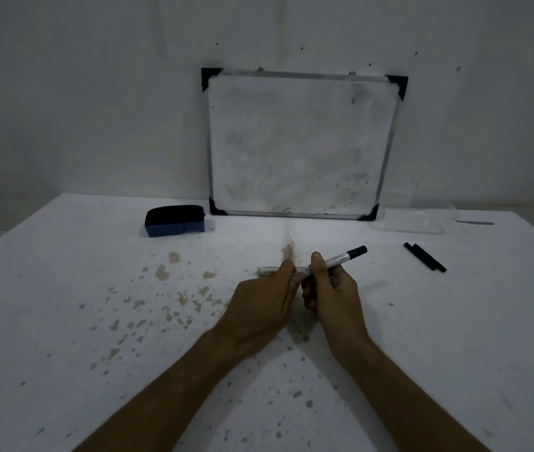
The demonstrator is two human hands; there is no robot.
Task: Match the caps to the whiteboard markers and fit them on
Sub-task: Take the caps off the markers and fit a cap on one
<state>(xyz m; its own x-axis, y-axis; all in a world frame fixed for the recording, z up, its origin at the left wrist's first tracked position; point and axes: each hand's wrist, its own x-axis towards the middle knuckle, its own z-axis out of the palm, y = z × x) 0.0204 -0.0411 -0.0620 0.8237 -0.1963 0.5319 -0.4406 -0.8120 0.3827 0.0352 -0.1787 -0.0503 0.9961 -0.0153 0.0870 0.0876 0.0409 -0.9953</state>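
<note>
R hand (330,288) grips marker (345,256); L hand (265,301) grips 2nd marker (268,271).

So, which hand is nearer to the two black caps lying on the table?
The right hand. It holds a marker just left of the black caps, with bare table between. The left hand is farther left, beyond the right one.

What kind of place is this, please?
Probably a plain indoor work corner: a stained white table against a bare wall, with a small whiteboard leaning on it and an eraser nearby.
</note>
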